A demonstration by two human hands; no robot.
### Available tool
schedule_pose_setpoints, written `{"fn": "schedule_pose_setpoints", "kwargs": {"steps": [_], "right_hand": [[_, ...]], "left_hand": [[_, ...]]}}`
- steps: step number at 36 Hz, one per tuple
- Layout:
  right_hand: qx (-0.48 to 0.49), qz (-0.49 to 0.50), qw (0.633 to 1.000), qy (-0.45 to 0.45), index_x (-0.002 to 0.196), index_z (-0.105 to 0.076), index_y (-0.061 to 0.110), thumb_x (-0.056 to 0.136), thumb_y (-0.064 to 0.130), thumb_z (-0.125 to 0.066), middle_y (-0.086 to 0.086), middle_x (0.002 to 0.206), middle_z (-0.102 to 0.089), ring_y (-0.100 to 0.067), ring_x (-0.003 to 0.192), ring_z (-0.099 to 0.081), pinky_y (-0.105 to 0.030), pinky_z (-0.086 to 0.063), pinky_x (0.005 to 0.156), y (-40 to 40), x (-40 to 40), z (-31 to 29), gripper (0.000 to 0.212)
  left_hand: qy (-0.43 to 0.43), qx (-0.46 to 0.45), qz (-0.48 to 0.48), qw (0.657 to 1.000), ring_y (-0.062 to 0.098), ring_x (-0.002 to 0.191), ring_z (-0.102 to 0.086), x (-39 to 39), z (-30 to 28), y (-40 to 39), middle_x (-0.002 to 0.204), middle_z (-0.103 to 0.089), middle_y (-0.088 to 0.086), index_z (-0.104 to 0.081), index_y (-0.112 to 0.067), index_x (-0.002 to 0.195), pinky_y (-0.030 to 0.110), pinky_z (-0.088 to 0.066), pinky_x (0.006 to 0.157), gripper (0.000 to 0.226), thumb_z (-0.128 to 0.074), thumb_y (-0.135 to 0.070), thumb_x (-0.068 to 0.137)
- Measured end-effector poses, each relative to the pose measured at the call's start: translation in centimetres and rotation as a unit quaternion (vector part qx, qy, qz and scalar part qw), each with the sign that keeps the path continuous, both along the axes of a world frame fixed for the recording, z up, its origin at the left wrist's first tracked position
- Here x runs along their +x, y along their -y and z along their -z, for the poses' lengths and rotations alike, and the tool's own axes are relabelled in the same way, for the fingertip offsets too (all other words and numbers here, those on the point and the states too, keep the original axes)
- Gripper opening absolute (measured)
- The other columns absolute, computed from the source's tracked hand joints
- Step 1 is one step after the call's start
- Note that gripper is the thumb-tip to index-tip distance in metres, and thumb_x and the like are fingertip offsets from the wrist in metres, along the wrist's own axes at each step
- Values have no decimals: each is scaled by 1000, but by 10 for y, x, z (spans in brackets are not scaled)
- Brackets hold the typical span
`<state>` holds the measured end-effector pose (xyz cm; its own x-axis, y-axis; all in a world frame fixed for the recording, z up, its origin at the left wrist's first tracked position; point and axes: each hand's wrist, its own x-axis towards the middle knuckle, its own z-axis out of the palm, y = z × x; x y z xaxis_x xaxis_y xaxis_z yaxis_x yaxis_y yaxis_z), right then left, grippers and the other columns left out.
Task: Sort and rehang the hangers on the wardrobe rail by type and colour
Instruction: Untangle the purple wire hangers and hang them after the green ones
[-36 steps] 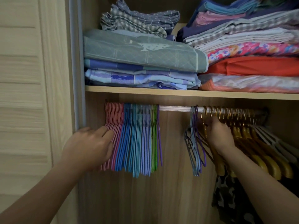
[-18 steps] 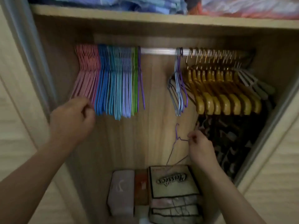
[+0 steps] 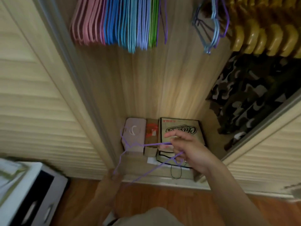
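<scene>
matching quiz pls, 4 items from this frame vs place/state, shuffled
1. purple wire hanger
2. pink hangers
3. camouflage garment
4. Classics box

A. on the wardrobe floor
B. hanging far left of the sorted bunch
C. held low between right hand and left hand
D. hanging below the yellow hangers

Pairs: 1-C, 2-B, 3-D, 4-A

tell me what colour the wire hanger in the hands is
Purple, seen in the head view: the wire hanger held low before the wardrobe.
</scene>
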<state>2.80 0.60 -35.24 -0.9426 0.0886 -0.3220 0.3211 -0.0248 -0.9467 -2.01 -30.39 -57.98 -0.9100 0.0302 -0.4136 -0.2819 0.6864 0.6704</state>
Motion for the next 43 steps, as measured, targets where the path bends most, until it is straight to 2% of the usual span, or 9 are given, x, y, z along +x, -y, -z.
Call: {"fn": "schedule_pose_setpoints", "kwargs": {"steps": [3, 6, 9, 11, 13, 17, 22, 26, 43], "right_hand": [[-64, -17, 998, -5, 107, -73, 21, 105, 8, -45, 6, 52, -32, -77, 117, -24, -22, -34, 43, -2, -6, 7, 30], [-72, 0, 997, -1, 115, -68, 10, 105, 7, -46, 4, 53, -31, -78, 114, -24, -23, -33, 43, -3, -11, 12, 24], [-45, 36, 998, 7, 121, -63, 5, 104, 6, -49, 2, 52, -36, -73, 108, -44, -24, -33, 42, -1, -13, 15, 23], [19, 96, 995, 27, 126, -59, 6, 103, 8, -52, 5, 53, -47, -43, 78, -67, -25, -37, 45, -1, -15, 28, 24], [130, 176, 973, 73, 131, -54, 9, 100, 12, -56, 1, 73, -63, -22, 66, -64, -33, -52, 58, -4, -18, 49, 32], [259, 190, 943, 91, 135, -56, 9, 95, 15, -58, -12, 117, -59, -33, 95, -65, -43, -52, 82, -3, -13, 75, 40], [95, 53, 986, 127, 106, -72, 10, 100, 23, -60, -5, 84, -63, -20, 76, -58, -35, -49, 72, 23, 4, 61, 19], [28, -34, 993, 110, 116, -67, 16, 105, 29, -53, -10, 104, -71, -26, 88, -72, -32, -57, 69, 37, 13, 43, 22], [157, -235, 958, 59, 115, -64, 26, 104, 45, -46, 6, 103, -69, -7, 91, -67, -28, -54, 81, 62, 16, 25, 28]], "left_hand": [[98, 83, -38, 991, 27, 91, -74, -6, 30, 29, 94, -77, 1, -72, -25, 99, 51, -60, 86, 49, -55, -67, 82], [125, 159, -79, 976, 30, 89, -63, 9, -15, 14, 92, -68, 12, -72, -14, 89, 38, -50, 81, 28, -52, -26, 105], [148, 170, -92, 970, 31, 78, -56, 19, -24, 14, 84, -62, 22, -68, 2, 88, 40, -44, 69, 31, -47, -9, 108], [178, 199, -111, 957, 22, 61, -55, 25, -29, 14, 70, -59, 18, -64, 4, 84, 31, -43, 54, 31, -47, -8, 108], [198, 211, -109, 951, 13, 46, -47, 32, -38, 11, 56, -53, 6, -59, 0, 79, 22, -36, 43, 29, -49, -5, 106], [250, 248, -71, 933, 9, 37, -43, 37, -76, -10, 54, -49, 2, -54, -7, 81, 15, -32, 35, 26, -50, -16, 105], [313, 383, -112, 862, 30, 82, -74, 30, -111, -47, 100, -76, 19, -57, -7, 117, 42, -61, 63, 18, -47, -19, 107], [328, 450, -137, 819, 36, 110, -71, 20, -126, -69, 122, -72, 22, -55, -7, 127, 53, -57, 89, 35, -44, -35, 109], [284, 430, -80, 853, 23, 85, -68, 19, -152, -104, 99, -71, 14, -67, -3, 120, 36, -56, 72, 52, -38, -46, 109]]}}
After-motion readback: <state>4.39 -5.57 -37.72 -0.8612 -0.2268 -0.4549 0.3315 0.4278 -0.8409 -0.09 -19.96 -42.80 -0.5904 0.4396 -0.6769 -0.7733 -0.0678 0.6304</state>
